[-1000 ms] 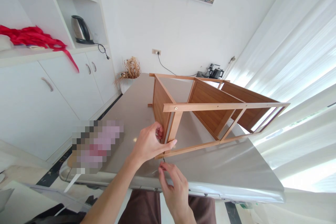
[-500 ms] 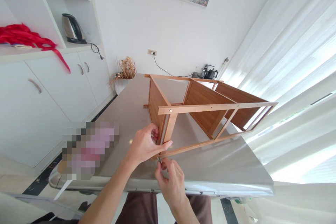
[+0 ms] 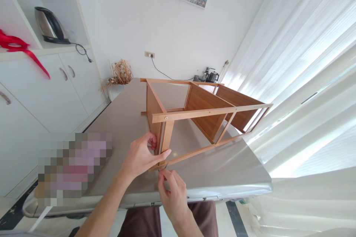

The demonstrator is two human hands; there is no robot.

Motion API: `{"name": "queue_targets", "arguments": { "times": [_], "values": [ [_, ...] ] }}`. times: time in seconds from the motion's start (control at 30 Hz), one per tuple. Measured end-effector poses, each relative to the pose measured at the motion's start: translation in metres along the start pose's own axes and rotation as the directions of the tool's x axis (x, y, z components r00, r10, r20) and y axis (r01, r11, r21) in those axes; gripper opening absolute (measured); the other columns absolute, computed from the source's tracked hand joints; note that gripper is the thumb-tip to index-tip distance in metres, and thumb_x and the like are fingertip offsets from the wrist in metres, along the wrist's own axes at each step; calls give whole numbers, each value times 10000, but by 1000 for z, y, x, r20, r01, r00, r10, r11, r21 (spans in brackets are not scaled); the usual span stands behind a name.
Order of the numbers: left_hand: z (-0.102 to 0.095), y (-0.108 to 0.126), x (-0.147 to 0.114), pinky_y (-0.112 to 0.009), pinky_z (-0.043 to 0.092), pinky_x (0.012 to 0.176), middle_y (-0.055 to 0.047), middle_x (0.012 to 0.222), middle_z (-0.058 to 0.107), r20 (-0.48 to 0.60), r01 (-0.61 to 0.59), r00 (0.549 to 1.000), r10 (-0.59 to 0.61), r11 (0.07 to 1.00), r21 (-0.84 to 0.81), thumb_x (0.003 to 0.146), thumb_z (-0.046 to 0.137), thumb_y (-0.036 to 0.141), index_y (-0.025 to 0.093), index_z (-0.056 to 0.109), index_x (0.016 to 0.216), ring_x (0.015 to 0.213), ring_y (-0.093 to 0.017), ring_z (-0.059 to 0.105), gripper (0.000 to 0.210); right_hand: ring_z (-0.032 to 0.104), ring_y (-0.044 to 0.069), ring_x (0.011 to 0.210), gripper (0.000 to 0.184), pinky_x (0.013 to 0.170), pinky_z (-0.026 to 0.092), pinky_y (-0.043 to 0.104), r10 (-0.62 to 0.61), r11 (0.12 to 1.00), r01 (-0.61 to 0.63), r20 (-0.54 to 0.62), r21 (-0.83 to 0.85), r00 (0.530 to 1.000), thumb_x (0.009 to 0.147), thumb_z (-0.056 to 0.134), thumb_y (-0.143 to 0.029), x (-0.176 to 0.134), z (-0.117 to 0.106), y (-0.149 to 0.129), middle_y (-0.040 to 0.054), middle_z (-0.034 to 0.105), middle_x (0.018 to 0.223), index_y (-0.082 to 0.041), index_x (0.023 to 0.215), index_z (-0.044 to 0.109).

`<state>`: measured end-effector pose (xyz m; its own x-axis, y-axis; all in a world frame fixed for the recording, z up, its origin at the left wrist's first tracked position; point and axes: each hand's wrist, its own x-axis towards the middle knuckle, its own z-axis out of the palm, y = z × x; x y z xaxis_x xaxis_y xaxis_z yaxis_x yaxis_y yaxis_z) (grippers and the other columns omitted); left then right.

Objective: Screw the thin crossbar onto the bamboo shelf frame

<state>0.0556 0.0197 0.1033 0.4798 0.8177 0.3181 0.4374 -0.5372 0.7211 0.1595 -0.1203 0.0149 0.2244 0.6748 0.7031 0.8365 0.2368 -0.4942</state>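
A wooden shelf rack (image 3: 191,112) lies on its side on the table, its shelf boards standing upright. My left hand (image 3: 140,153) is closed around the near end of the rack, thumb along the end crossbar and fingers behind the board. Just below it, my right hand (image 3: 174,189) pinches a small, thin metal piece, apparently a hex key (image 3: 166,166), at the rack's lower near corner. The fingertips hide most of this piece. A brass-coloured screw head (image 3: 166,118) shows in the upper near corner of the frame.
The grey table (image 3: 222,172) has a rounded front edge close to my legs. A pixelated patch (image 3: 75,166) covers something at its left end. A kettle (image 3: 51,26) and red ribbon (image 3: 16,44) sit in the left cabinet. Curtains (image 3: 292,100) hang at right.
The whole view has shifted, so the rack and table appear further left. My left hand keeps its hold; the fingers of my right hand have turned slightly with the thin metal piece at the corner.
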Motion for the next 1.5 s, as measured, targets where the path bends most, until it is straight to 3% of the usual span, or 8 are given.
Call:
{"name": "queue_targets", "arguments": {
  "times": [0.13,0.33,0.47,0.77,0.87,1.07,1.3,1.5],
  "values": [
    [-1,1,1,-332,539,719,-3,786,708,1,-2,1000,2,1000,0,715,733,606,242,551,783,763,-216,688,413,694,137,745,119,706,557,230,69,996,-68,-10,63,998,1001,563,-216,3,-6,1,12,710,862,-217,1114,600],
    [0,3,1,-337,541,724,0,791,706,-12,10,1000,-10,1000,-2,710,736,609,239,552,785,753,-208,683,420,640,162,690,159,636,520,270,48,993,-48,-8,-110,999,1001,582,-248,4,-11,-4,20,656,766,-230,868,666],
    [1,1,-2,-324,535,711,2,793,700,-4,12,1000,-12,1000,-16,702,741,612,241,545,797,747,-203,676,430,625,138,621,154,575,507,235,119,989,-121,-27,-88,993,1025,542,-286,-1,-4,-10,10,650,742,-216,1043,678],
    [0,2,0,-325,526,704,4,756,691,-45,-10,999,9,1000,-28,694,759,572,241,537,775,719,-206,674,407,702,157,780,183,716,588,262,-65,995,56,116,79,991,992,524,-137,4,-5,-10,34,707,897,-216,1123,624],
    [0,2,1,-320,525,701,4,753,689,-44,-8,999,7,1000,-23,693,761,569,241,533,772,713,-202,673,407,708,172,828,234,740,592,283,-133,991,126,169,48,977,991,518,-118,7,-10,-7,46,721,946,-210,1193,592],
    [-1,4,-2,-315,518,695,3,757,681,-21,-4,1000,4,1000,-18,695,760,576,239,518,773,724,-201,666,421,604,166,607,88,583,493,305,-240,955,258,125,-146,963,974,599,-169,20,-10,-5,8,658,715,-202,1053,616],
    [-2,2,-1,-319,524,698,-9,790,688,-6,-5,1000,4,999,-46,695,756,605,235,541,801,742,-203,665,441,588,124,541,248,571,500,232,94,995,-96,-114,-12,989,1002,506,-211,15,7,-5,-45,630,647,-177,1245,547],
    [-5,4,-1,-324,516,710,-4,783,693,-9,7,1000,-7,999,-45,694,759,585,236,542,791,737,-203,665,423,671,123,669,172,669,551,234,224,974,-223,-55,36,973,984,586,-313,0,0,-6,19,744,904,-215,1124,606]
  ]
}}
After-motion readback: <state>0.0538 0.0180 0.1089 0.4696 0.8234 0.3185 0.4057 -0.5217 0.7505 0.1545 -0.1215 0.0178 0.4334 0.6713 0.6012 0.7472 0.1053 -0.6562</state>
